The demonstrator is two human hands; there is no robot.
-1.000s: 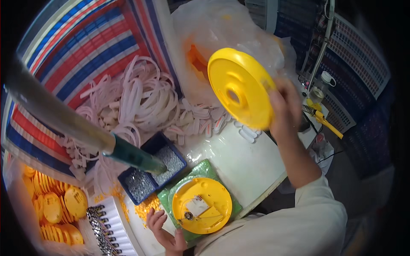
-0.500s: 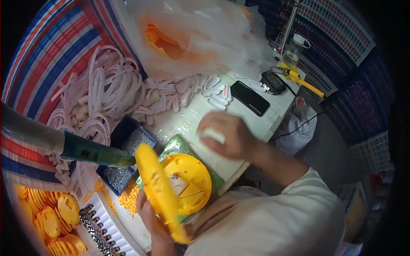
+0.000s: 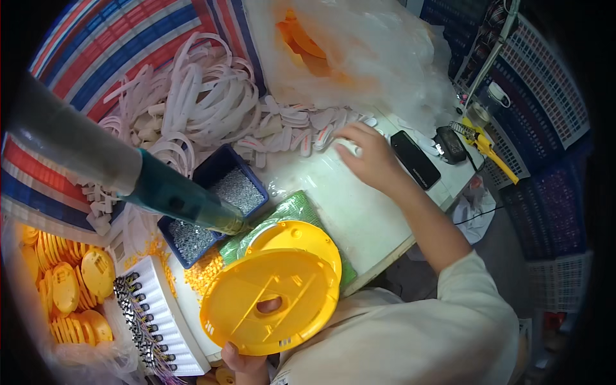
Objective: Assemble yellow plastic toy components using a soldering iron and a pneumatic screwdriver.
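My left hand [image 3: 242, 360] grips a round yellow plastic cover [image 3: 240, 301] at its lower edge, and a fingertip shows through the slot in its middle. Partly hidden behind it, a second yellow round shell [image 3: 321, 242] lies on a green padded sheet [image 3: 292, 212]. My right hand [image 3: 369, 157] is over the far part of the table, at the edge of a heap of small white oval plastic pieces [image 3: 295, 138]. Its fingers are bent with a gap to the thumb; no held piece can be made out.
A teal power screwdriver [image 3: 183, 192] hangs beside a blue two-part bin [image 3: 224, 154] of small metal parts. Small orange bits [image 3: 204, 273] and a white tray of wired parts [image 3: 168, 321] lie left. A phone [image 3: 416, 160] and a yellow-handled soldering iron [image 3: 491, 154] lie right.
My right hand has moved away toward the white oval pieces. My left hand has turned the yellow cover from edge-on to nearly flat, over the shell. The whole view has shifted.
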